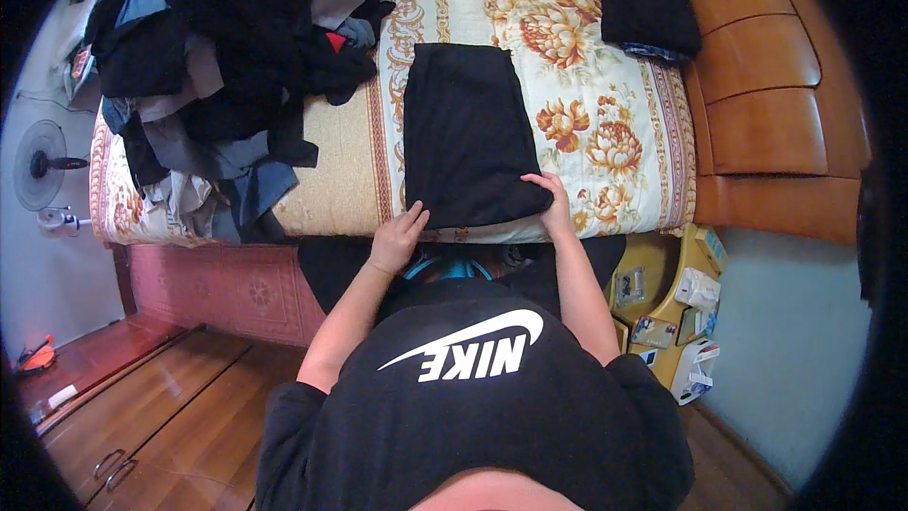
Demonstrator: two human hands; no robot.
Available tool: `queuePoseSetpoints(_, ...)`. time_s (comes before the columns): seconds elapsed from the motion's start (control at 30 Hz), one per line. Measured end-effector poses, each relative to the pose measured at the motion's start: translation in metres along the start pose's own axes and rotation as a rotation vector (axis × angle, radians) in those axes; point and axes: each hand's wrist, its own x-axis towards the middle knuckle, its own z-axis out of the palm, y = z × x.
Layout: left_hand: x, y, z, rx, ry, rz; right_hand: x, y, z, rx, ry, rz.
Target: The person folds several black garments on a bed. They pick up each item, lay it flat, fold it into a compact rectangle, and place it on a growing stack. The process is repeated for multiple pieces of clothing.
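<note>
A black garment point(468, 128), folded into a long rectangle, lies flat on the floral bedspread point(496, 14) in front of me. My left hand point(399, 235) rests at its near left corner, with the fingertips touching the edge. At the near right corner, my right hand point(553, 200) holds the cloth, its thumb and fingers around the fold. Whether the left fingers grip any cloth or only touch it is not clear. The garment's near edge lies close to the edge of the bed.
A heap of dark clothes and jeans point(220, 78) covers the bed's left side. Folded black garments point(642, 3) lie at the far right by the brown padded headboard point(762, 57). A bedside shelf point(670, 326) with small items stands at right, a fan point(42, 165) at left.
</note>
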Motion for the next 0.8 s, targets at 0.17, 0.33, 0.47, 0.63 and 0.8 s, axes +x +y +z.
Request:
queuePoseSetpoints(0.17, 0.008, 0.007, -0.012, -0.082, -0.013, -0.259, -0.013, -0.019, -0.013, 0.499, 0.229, 0.537)
queuePoseSetpoints(0.33, 0.057, -0.005, 0.010, -0.422, 0.124, -0.840, -0.018, -0.013, 0.008, -0.316, 0.067, 0.395)
queuePoseSetpoints(0.47, 0.068, -0.018, 0.026, -0.512, -0.013, -0.897, -0.019, -0.004, 0.010, -0.243, 0.063, 0.436)
queuePoseSetpoints(0.63, 0.038, 0.000, 0.061, -0.890, 0.059, -0.890, -0.022, 0.001, -0.018, 0.381, 0.169, 0.539)
queuePoseSetpoints(0.8, 0.074, -0.034, 0.049, -0.929, 0.042, -0.927, -0.050, -0.026, -0.001, 1.455, 0.247, 0.598)
